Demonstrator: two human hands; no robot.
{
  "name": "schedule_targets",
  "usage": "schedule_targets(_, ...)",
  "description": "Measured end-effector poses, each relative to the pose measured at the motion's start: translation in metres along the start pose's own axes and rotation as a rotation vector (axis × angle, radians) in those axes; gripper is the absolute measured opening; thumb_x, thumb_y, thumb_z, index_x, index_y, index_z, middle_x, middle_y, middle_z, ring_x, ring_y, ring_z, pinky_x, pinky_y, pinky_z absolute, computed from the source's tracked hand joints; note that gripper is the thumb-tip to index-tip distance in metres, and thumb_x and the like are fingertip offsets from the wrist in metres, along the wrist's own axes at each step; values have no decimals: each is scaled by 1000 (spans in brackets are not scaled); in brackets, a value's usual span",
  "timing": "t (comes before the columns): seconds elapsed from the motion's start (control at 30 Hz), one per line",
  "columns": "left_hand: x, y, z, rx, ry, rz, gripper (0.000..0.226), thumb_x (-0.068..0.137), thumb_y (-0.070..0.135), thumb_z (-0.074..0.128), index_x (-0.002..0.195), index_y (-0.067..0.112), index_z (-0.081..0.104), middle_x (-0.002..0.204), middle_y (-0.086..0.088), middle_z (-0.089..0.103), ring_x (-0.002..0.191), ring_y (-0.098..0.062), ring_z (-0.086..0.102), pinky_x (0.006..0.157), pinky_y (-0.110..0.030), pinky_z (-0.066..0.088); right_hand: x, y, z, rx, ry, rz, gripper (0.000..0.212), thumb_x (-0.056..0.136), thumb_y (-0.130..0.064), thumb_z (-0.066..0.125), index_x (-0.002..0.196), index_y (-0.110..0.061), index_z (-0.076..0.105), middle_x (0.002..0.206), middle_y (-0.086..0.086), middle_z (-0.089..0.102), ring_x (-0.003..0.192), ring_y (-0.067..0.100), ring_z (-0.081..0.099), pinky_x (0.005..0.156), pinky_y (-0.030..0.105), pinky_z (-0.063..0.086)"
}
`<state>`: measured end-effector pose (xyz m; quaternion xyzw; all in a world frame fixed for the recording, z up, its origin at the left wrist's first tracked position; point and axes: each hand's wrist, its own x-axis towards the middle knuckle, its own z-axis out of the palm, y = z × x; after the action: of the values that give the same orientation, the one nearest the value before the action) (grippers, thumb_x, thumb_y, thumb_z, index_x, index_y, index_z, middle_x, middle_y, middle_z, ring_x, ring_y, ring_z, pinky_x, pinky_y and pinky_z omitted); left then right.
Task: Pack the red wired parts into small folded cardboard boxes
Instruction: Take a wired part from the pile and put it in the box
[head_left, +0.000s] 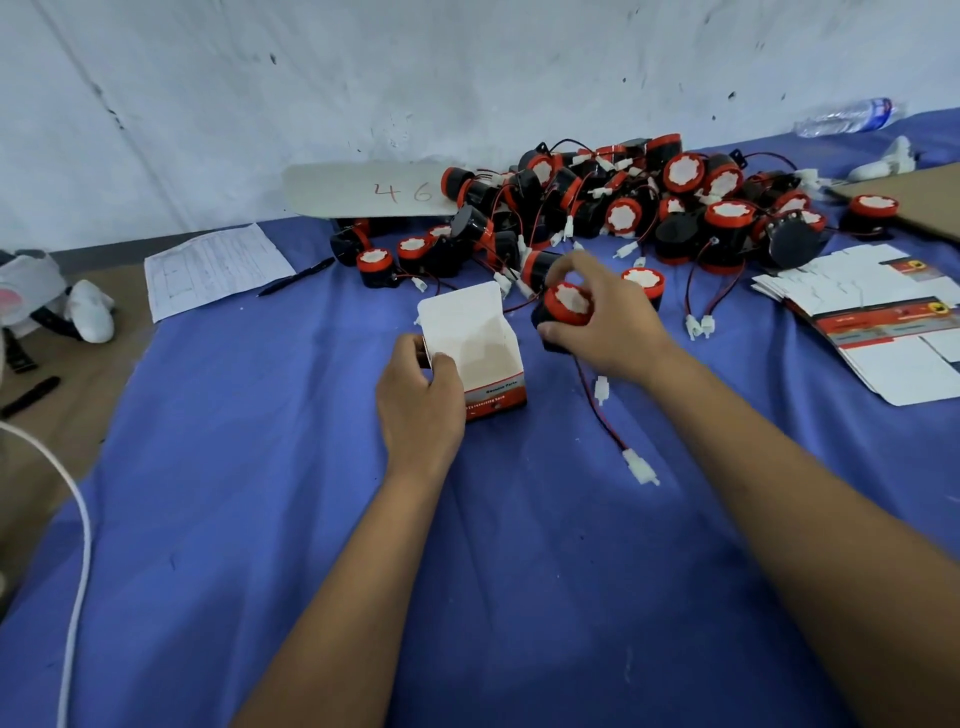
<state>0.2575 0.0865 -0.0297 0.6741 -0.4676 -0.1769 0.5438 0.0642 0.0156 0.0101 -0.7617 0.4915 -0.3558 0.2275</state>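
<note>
A small cardboard box (470, 343) stands open on the blue cloth, white inside with a red and grey band at its base. My left hand (418, 395) grips its left wall, thumb over the rim. Just right of the box, my right hand (605, 317) holds a red wired part (568, 304), a black body with a red ring and white face. Its red and black wire (602, 415) trails toward me and ends in a white plug (640, 466). A heap of the same parts (623, 208) lies behind, against the wall.
Flat unfolded boxes (878, 317) are stacked at the right. A paper sheet (215, 270) and a pen (296, 277) lie at the left, a card marked 46 (363, 189) at the wall. A water bottle (852, 117) lies far right, a white cable (78, 519) near left.
</note>
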Motion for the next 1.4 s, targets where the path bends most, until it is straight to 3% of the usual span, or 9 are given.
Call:
schedule_targets(0.1,2,-4,0,18,-6,22,10,99,16,49,100,20,58,93,13,64,90,-10,61,58,-16,42,-10,-23,-25,707,-177,-47,58,87,1,73,137,-12,46,109,-1,74,99,20,70,81,38,61)
schedule_targets(0.17,2,-6,1,31,-4,44,9,99,16,50,97,17,59,84,12,61,80,-8,57,58,-18,40,-15,-44,-34,857,-326,-184,60,86,3,71,141,-3,47,121,8,70,109,26,68,86,39,57)
schedule_targets(0.37,2,-10,-1,94,-35,110,29,94,14,54,70,30,47,64,11,53,58,5,52,48,-14,34,-16,-91,-7,114,-375,-368,57,77,-1,80,128,-19,62,124,-5,65,117,14,60,96,33,53)
schedule_targets(0.53,1,-5,0,100,-80,135,30,91,50,39,70,29,44,64,12,52,60,1,52,52,-19,29,-17,-83,5,-362,-320,-327,50,79,-1,70,122,-26,68,118,1,66,114,22,57,100,38,43)
schedule_targets(0.77,5,-11,1,-28,-109,74,49,95,62,36,66,25,47,58,16,55,59,-5,46,58,-30,35,-20,-91,12,-419,-236,-190,64,82,5,60,137,-28,59,125,11,53,119,32,50,92,41,49)
schedule_targets(0.87,7,-11,0,-160,-154,30,55,90,59,41,73,8,51,73,-10,60,71,-14,50,66,-39,41,-25,-95,24,-495,-250,-194,59,86,-7,64,141,-25,52,123,11,49,112,31,51,78,31,38)
schedule_targets(0.97,8,-10,-2,-193,-167,21,36,92,39,45,67,13,42,67,-6,50,68,-20,41,65,-43,36,-27,-96,33,-482,-291,-177,46,91,-22,65,135,-18,50,121,13,46,110,32,50,80,31,38)
schedule_targets(1.13,7,-8,-4,-226,-206,26,44,95,42,46,78,2,53,80,-24,60,74,-23,49,70,-56,47,-25,-99,33,-521,-146,-220,33,93,-12,64,126,-16,58,119,9,46,97,23,44,79,30,43)
schedule_targets(1.4,5,-6,-4,-236,-237,-4,21,78,23,47,61,28,59,61,8,59,62,-14,51,57,-32,42,-28,-95,43,-499,-174,-194,38,86,-6,66,121,-8,52,124,9,50,106,26,52,76,27,38)
